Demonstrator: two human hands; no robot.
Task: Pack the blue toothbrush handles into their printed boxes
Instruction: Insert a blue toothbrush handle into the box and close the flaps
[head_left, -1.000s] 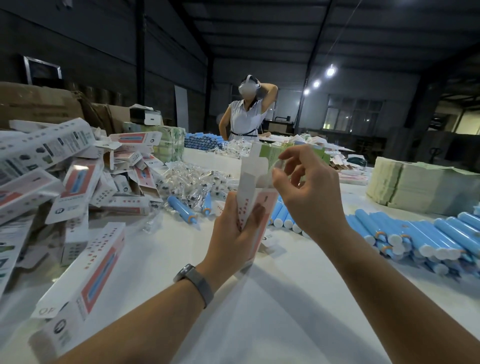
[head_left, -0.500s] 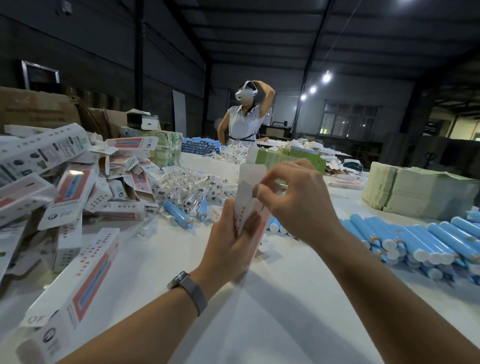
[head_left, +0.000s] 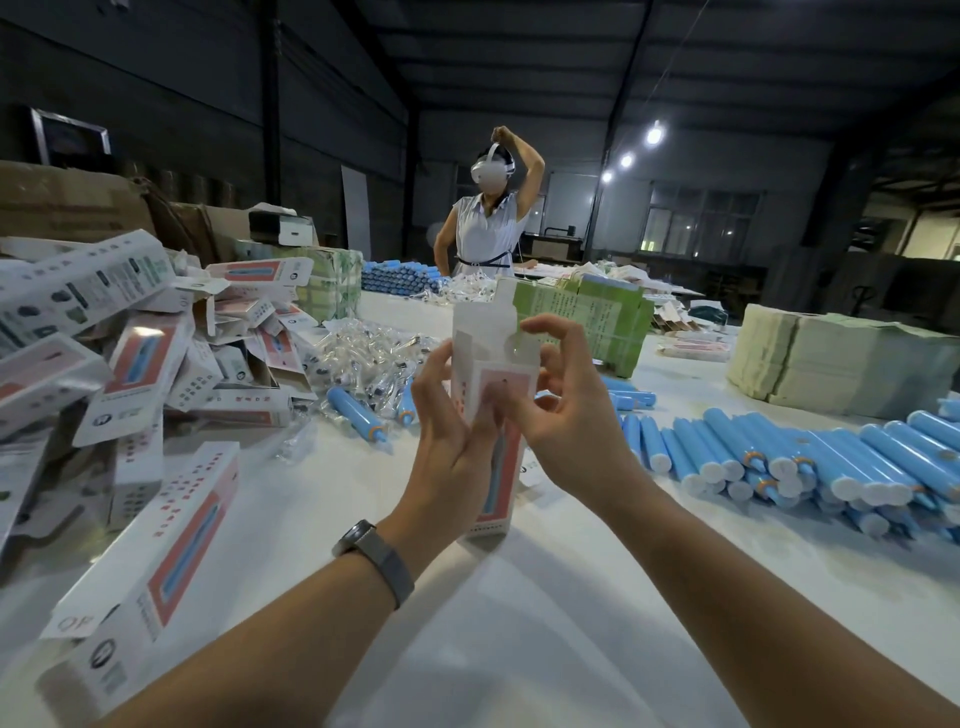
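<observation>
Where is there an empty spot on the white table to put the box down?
The bare white table between the two forearms, below the upright printed cardboard box, is free. Left is crowded with a heap of printed boxes. Right is crowded with rows of blue toothbrush handles. Behind the box lie clear plastic packets.

A white bench (head_left: 545, 639) is being used as the work surface. At its far side, a person (head_left: 485, 228) in a pale sleeveless dress is being seen standing, a white headset being worn and one arm being raised above the head. Stacks of green printed sheets (head_left: 597, 317) are being kept near the middle, and a larger pale bundle (head_left: 831, 364) is lying to the right. Clear plastic packets (head_left: 363, 353) are being heaped centre-left. Brown cartons (head_left: 67, 202) are being stored at far left. Ceiling lamps (head_left: 654, 135) are glowing.
</observation>
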